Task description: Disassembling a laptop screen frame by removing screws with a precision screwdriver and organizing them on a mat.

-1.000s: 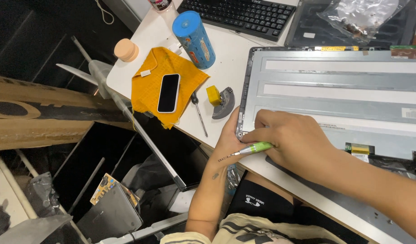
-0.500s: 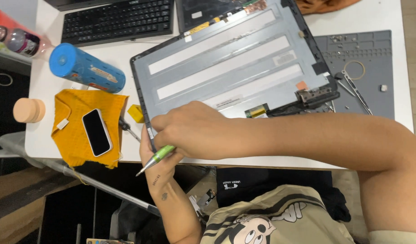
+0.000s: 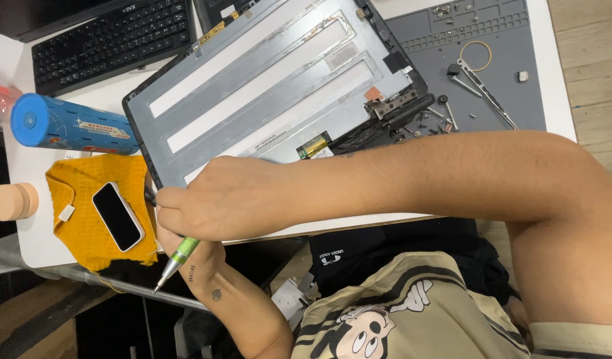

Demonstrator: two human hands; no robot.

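1. The right hand (image 3: 219, 199) is clenched around a green screwdriver (image 3: 176, 258) at the lower left corner of the grey laptop lid panel (image 3: 266, 86)
2. The left hand is mostly hidden beneath it; its grip cannot be told
3. A phone (image 3: 118, 216) lies on a yellow cloth (image 3: 80, 229) on the tabletop (image 3: 33, 246)

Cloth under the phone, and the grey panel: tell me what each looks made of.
The cloth looks like knitted yellow fabric, soft and matt, with a ribbed weave. The panel looks like thin metal or foil-backed sheet, dull grey with a slight sheen; which one, the picture leaves open.
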